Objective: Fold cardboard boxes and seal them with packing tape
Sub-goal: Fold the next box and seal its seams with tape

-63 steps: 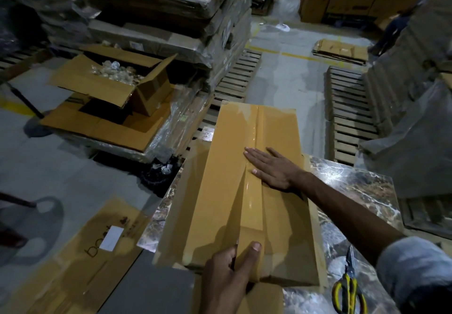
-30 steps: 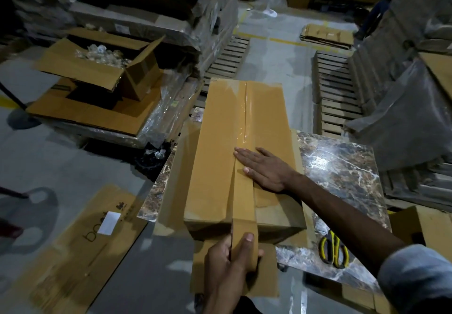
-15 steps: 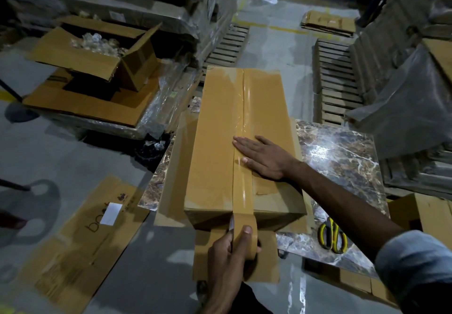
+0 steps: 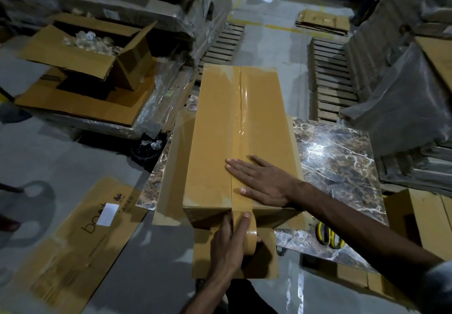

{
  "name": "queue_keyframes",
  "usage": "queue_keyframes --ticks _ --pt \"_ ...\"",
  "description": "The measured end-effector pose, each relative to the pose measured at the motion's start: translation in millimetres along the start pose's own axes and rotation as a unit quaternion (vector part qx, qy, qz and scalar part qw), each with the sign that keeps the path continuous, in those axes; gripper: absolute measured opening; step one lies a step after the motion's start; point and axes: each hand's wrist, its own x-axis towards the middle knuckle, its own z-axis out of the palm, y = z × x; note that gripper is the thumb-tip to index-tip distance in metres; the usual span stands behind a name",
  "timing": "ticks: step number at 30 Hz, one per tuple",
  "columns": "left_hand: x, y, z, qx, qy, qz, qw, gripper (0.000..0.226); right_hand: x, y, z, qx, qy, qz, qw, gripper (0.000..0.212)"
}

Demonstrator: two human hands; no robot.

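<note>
Presses right hand [image 4: 263, 182] flat, fingers straight, on the long cardboard box [image 4: 215, 142] lying on the marbled desk [image 4: 342, 162], over the tape strip [image 4: 241, 122] along its seam. Grips tape roll [image 4: 251, 236] at the box's near end with left hand [image 4: 228, 245], fingers curled round it, hiding most of the roll. Cannot see all of the yellow-handled scissors [image 4: 326, 236], partly covered by the right forearm.

— Where does the box [image 4: 241, 127] sit?
— Lengthwise on the table [image 4: 342, 157], scissors [image 4: 329, 238] on the table to its right.
— And the hands?
— The right hand [image 4: 264, 184] lies flat on top; the left hand [image 4: 228, 245] grips the tape roll [image 4: 251, 236] at the near end.
</note>
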Motion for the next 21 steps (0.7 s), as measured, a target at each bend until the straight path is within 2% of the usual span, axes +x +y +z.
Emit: queue_keyframes --ticks 6,13,21 --pt "8.5 -7.6 0.7 0.017 -0.006 0.039 0.999 0.090 -29.6 -34.4 8.2 0.014 -0.005 -0.021 1.000 0.066" --pt "31.4 17.1 -14.8 -0.006 0.012 0.105 0.994 0.040 -9.0 -20.9 5.9 0.038 0.015 0.020 0.999 0.064" --pt "76.4 57.5 -41.2 0.038 0.015 0.108 0.993 0.058 32.6 4.0 -10.6 0.048 0.047 0.088 0.994 0.062"
